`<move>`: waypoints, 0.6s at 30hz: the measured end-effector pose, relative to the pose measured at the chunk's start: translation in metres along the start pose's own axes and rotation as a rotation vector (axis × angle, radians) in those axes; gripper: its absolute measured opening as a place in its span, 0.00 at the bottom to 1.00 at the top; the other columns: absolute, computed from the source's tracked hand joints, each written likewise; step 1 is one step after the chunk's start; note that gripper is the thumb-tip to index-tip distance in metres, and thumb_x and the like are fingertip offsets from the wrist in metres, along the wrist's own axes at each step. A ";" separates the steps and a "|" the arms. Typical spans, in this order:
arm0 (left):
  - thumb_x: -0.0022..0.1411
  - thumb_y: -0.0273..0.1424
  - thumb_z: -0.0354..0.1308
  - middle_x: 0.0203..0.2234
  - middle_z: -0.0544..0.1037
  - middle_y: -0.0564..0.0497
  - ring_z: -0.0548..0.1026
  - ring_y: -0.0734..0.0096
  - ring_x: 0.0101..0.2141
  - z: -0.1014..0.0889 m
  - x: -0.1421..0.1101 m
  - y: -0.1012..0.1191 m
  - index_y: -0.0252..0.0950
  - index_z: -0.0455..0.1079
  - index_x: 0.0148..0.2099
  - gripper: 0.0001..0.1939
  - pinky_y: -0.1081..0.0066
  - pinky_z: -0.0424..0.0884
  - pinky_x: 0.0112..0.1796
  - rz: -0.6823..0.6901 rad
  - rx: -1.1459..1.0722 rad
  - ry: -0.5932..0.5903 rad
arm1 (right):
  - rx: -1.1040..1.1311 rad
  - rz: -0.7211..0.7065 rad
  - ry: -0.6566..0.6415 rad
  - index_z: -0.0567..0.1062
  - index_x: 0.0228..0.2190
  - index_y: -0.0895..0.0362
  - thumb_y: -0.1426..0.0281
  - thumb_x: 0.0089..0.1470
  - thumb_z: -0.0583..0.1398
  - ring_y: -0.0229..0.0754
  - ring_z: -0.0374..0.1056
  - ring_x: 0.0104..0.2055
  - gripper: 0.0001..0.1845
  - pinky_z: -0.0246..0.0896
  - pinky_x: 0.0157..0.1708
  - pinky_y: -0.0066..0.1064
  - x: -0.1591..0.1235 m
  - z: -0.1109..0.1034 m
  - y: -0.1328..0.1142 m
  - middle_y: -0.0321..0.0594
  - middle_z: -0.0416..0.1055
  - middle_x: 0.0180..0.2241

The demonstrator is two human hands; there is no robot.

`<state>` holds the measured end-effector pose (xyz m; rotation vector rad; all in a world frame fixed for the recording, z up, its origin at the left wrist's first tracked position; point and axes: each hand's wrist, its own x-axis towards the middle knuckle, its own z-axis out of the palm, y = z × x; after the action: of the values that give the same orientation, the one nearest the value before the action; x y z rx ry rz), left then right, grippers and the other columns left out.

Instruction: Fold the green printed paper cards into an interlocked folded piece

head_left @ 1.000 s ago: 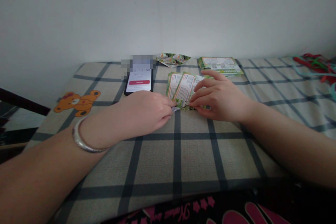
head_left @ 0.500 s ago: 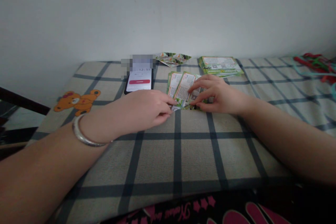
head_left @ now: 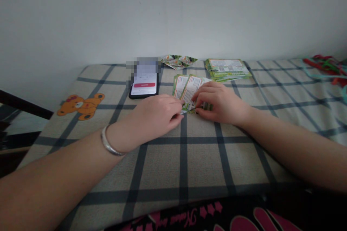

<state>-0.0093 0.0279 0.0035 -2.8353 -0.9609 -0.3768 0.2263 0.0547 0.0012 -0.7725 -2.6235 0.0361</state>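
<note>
Several green and white printed cards (head_left: 187,88) lie fanned on a checked cloth (head_left: 184,155). My left hand (head_left: 155,115), with a silver bangle on the wrist, pinches the near corner of the fan. My right hand (head_left: 219,101) rests on the fan's right side, fingers curled and pressed on the cards. The tips of both hands almost meet at the cards' lower edge.
A phone (head_left: 144,86) with a lit screen lies just behind my left hand. A stack of the same cards (head_left: 227,68) and some folded ones (head_left: 177,60) lie by the wall. Red and green cords (head_left: 326,65) are at far right. A bear print (head_left: 81,104) marks the cloth's left.
My right hand's fingers have curled in and slid left over the cards. My left forearm has shifted forward; its pinch on the corner stays.
</note>
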 end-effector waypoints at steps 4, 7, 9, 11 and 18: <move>0.66 0.31 0.51 0.37 0.78 0.45 0.76 0.61 0.41 0.002 0.000 0.001 0.32 0.72 0.39 0.10 0.62 0.73 0.43 -0.061 0.008 -0.018 | -0.094 0.012 0.008 0.77 0.33 0.57 0.66 0.57 0.59 0.48 0.67 0.42 0.09 0.60 0.43 0.39 0.002 0.006 -0.007 0.43 0.76 0.36; 0.67 0.31 0.51 0.36 0.77 0.45 0.76 0.61 0.39 0.002 0.000 0.001 0.32 0.71 0.39 0.09 0.63 0.72 0.42 -0.063 0.013 -0.015 | -0.148 0.022 0.036 0.78 0.38 0.55 0.66 0.57 0.59 0.49 0.67 0.44 0.10 0.58 0.44 0.39 0.003 0.009 -0.011 0.43 0.77 0.38; 0.67 0.32 0.52 0.36 0.77 0.45 0.75 0.60 0.40 0.003 0.000 0.002 0.32 0.71 0.40 0.09 0.62 0.72 0.42 -0.060 0.000 -0.006 | -0.182 0.026 0.056 0.79 0.38 0.54 0.65 0.58 0.59 0.50 0.68 0.44 0.11 0.57 0.45 0.40 0.003 0.010 -0.012 0.43 0.77 0.38; 0.66 0.32 0.53 0.37 0.77 0.45 0.75 0.60 0.40 0.004 0.001 0.001 0.32 0.71 0.43 0.09 0.62 0.72 0.42 -0.072 -0.018 0.002 | -0.207 0.021 0.072 0.80 0.36 0.54 0.64 0.58 0.58 0.49 0.68 0.43 0.11 0.56 0.44 0.40 0.003 0.009 -0.013 0.43 0.77 0.36; 0.63 0.35 0.60 0.40 0.77 0.44 0.74 0.56 0.43 0.008 0.002 -0.003 0.32 0.71 0.47 0.13 0.59 0.72 0.44 -0.091 -0.026 0.028 | -0.200 0.022 0.149 0.81 0.34 0.54 0.64 0.57 0.60 0.47 0.69 0.41 0.10 0.56 0.42 0.39 0.002 0.011 -0.011 0.42 0.77 0.34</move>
<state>-0.0076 0.0329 -0.0034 -2.8080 -1.0902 -0.4414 0.2150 0.0469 -0.0064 -0.8363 -2.5017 -0.2717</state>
